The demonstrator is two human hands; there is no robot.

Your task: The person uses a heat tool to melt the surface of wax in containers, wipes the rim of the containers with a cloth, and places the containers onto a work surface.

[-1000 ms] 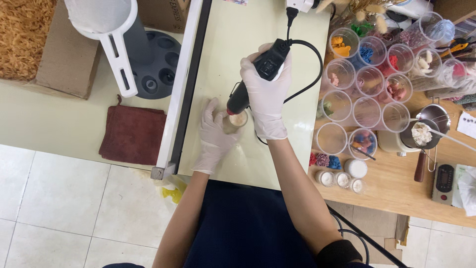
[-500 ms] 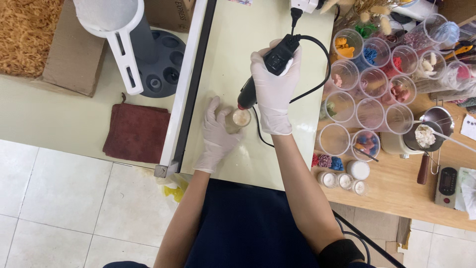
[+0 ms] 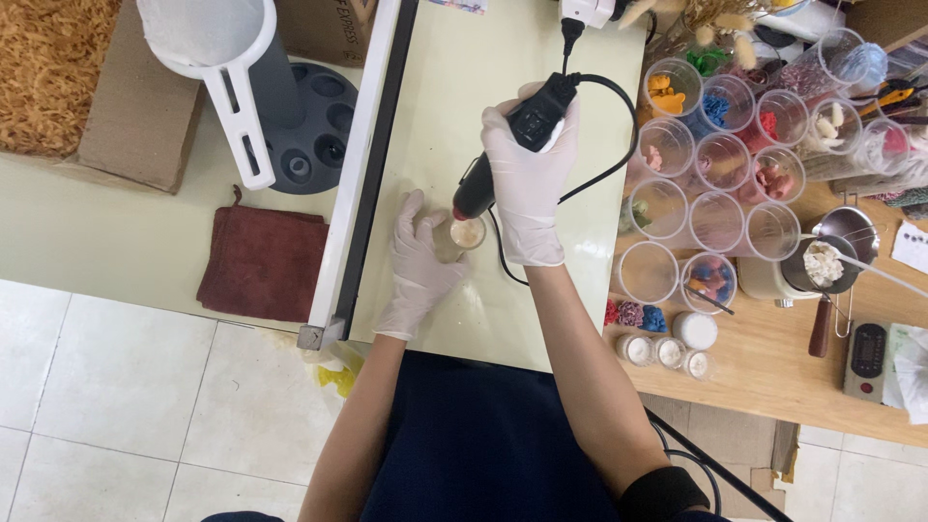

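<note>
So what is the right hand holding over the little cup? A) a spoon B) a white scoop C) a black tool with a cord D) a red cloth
C: the right hand grips a black corded tool, tip aimed at the small cup that the left hand steadies.

Two gloved hands, one small jar, one black heat tool

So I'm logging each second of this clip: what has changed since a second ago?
Almost nothing. The right hand keeps its grip on the black corded tool, nozzle aimed at the small cup, and the left hand still steadies that cup. The view has shifted slightly; the clear cups are unmoved.
</note>
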